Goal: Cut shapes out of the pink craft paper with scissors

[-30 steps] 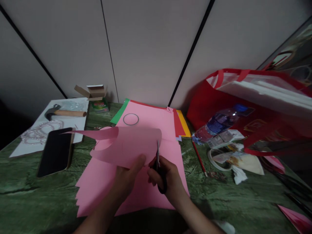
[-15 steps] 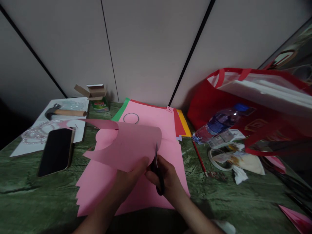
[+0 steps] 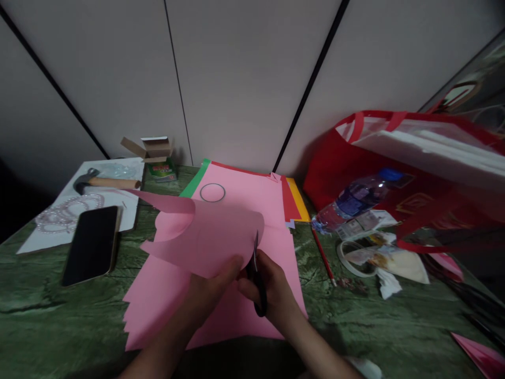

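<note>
My left hand [image 3: 215, 281] grips the lower edge of a curled sheet of pink paper [image 3: 213, 237], thumb on top. The sheet has a curved cut-out on its left side and is bent over at its right end. In my right hand [image 3: 272, 284] is a pair of scissors [image 3: 258, 289] with dark handles, their blades pointing up at the sheet's right edge. Below both hands lies a stack of pink paper [image 3: 236, 321]. A thin dark ring [image 3: 212, 192] rests on pink paper just beyond the held sheet.
Left stand a phone [image 3: 92, 245], a hammer [image 3: 106, 182], clear beads [image 3: 67, 213] and an opened small box [image 3: 161, 167]. On the right are a red bag [image 3: 331, 152], a water bottle [image 3: 351, 200], a red pencil [image 3: 323, 255] and a tape roll [image 3: 355, 266]. A wall panel rises behind.
The held pink sheet has shifted slightly to the right, and its left flaps have moved with it. The scissors have moved a little to the right at the paper's edge.
</note>
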A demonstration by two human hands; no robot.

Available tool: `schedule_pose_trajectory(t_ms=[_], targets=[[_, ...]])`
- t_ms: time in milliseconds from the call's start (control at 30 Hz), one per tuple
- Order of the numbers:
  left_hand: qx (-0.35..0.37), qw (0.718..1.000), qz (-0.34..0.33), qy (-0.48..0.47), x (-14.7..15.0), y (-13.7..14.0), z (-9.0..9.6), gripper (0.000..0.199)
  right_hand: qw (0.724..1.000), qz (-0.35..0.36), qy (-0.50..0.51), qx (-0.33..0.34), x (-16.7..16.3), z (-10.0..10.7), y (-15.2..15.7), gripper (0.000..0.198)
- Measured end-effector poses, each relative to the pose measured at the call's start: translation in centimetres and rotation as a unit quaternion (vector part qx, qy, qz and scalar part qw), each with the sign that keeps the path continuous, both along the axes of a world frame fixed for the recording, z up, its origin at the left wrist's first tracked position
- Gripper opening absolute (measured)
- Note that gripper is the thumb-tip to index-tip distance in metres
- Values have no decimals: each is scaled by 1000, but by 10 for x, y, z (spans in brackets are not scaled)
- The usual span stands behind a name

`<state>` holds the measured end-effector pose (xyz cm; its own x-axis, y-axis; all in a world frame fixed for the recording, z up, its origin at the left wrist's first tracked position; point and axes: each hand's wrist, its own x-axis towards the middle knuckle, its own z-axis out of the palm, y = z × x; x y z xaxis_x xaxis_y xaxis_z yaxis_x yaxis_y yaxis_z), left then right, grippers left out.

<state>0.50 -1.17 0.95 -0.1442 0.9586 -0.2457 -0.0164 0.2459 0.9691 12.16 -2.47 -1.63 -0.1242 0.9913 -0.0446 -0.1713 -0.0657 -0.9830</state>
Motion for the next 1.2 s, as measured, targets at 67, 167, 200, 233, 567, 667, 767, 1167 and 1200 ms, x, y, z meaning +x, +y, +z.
schedule_pose_trajectory(t_ms=[67,167,200,233,567,667,767,1167,1200], targets=[[-1,1000,-13,-3,0,0,0,12,1000,1,1,-5,0,0,0,34],[1,1000,-23,-7,0,0,1,13,1000,-3,-2,-9,0,0,0,34],[1,1000,-22,-7,0,0,0,14,1000,-4,-5,-7,0,0,0,34],[2,1000,-22,-7,0,-1,0,15,1000,-5,-8,-5,0,0,0,34],[7,1000,6,-5,1,-1,1,25,999,-15,-31,-14,-1,5,0,35],[5,1000,9,-8,2,-1,1,23,999,-19,-36,-19,-1,6,0,35],[5,1000,22,-3,3,-1,2,20,999,-23,-35,-24,-1,5,0,34],[9,1000,-19,17,-1,1,-2,16,999,-33,-38,-7,0,0,-1,29],[4,1000,-24,18,-1,2,-2,14,999,-34,-40,-7,0,0,-1,28]])
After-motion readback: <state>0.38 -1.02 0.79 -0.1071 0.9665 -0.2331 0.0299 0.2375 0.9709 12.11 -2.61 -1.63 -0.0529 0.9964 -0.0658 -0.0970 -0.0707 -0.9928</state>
